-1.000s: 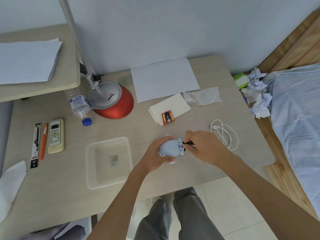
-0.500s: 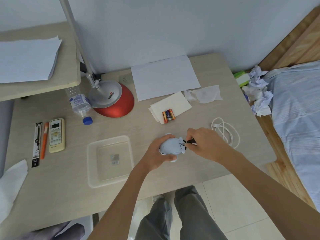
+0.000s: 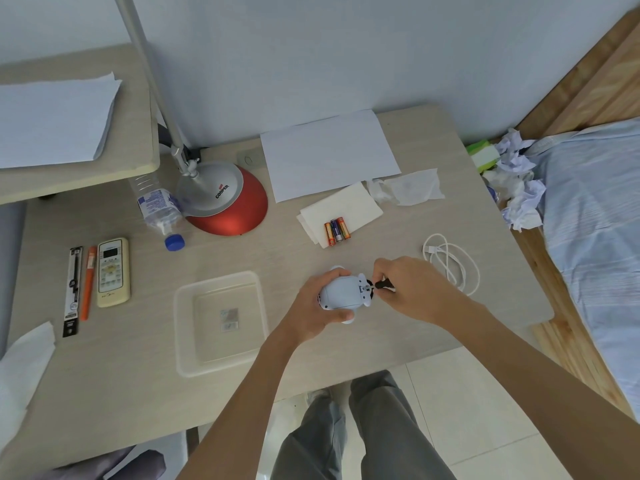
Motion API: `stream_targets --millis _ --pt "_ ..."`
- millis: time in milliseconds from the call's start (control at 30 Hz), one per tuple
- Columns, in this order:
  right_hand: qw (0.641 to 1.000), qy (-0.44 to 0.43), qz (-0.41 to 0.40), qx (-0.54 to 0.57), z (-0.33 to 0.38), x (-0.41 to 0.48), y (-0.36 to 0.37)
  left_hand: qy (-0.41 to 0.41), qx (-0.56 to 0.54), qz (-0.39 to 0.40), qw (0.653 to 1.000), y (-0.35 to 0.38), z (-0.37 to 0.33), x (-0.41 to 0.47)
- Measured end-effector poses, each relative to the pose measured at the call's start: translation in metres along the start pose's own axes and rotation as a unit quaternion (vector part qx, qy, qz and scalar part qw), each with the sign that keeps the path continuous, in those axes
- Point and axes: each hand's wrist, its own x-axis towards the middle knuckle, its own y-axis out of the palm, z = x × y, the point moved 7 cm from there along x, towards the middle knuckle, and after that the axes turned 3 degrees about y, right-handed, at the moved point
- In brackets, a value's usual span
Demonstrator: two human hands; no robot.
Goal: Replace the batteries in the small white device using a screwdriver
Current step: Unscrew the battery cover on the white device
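My left hand [image 3: 311,306] grips the small white rounded device [image 3: 341,292] just above the desk, near its front edge. My right hand [image 3: 412,289] pinches a small black screwdriver [image 3: 382,284], whose tip sits against the device's right end. Most of the screwdriver is hidden inside my fingers. Three batteries [image 3: 337,231] lie side by side on a folded white tissue [image 3: 346,206] behind the device.
A clear plastic tray [image 3: 187,323] lies left of my hands; a coiled white cable [image 3: 453,268] lies to the right. Farther left are a remote [image 3: 113,271], an orange pen [image 3: 88,282] and a black pack [image 3: 72,291]. A red lamp base [image 3: 228,202], a bottle [image 3: 159,209] and paper [image 3: 329,150] sit behind.
Both hands stay on the device and the screwdriver in the same spot; only my head's view has shifted slightly.
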Motion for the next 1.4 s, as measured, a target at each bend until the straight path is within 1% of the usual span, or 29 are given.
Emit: stream_targets --millis 100,267,433,567,800,967,1200,1300,1400 --pt "1.000 0.004 0.004 0.003 -0.001 0.001 0.000 -0.002 0.006 -0.004 1.000 0.000 0.000 -0.001" --pt "0.999 0.017 0.007 -0.031 -0.001 0.001 -0.004 -0.002 0.015 -0.004 1.000 0.000 -0.001 -0.001" --pt "1.000 0.000 0.027 -0.008 0.009 -0.007 0.000 0.002 0.009 -0.005 1.000 -0.001 -0.004 -0.002" --pt "1.000 -0.004 0.019 -0.007 0.007 -0.009 0.000 0.011 0.007 0.000 1.000 0.000 -0.008 -0.002" --pt "0.998 0.003 0.021 -0.066 0.005 -0.006 0.000 0.005 0.019 -0.003 1.000 -0.001 -0.004 -0.003" --pt "0.998 -0.003 0.034 -0.053 0.013 -0.012 0.004 0.001 0.014 -0.006 1.000 -0.001 -0.003 -0.002" --pt "0.993 -0.004 0.032 -0.117 0.009 -0.009 0.008 -0.011 0.009 -0.009 1.000 -0.001 0.001 -0.003" --pt "0.995 0.023 0.010 -0.094 0.002 -0.008 0.000 -0.012 0.011 -0.006 1.000 0.000 0.002 -0.003" --pt "0.996 0.064 -0.045 -0.036 -0.010 -0.007 -0.012 -0.017 0.008 -0.008 1.000 -0.001 0.002 -0.005"
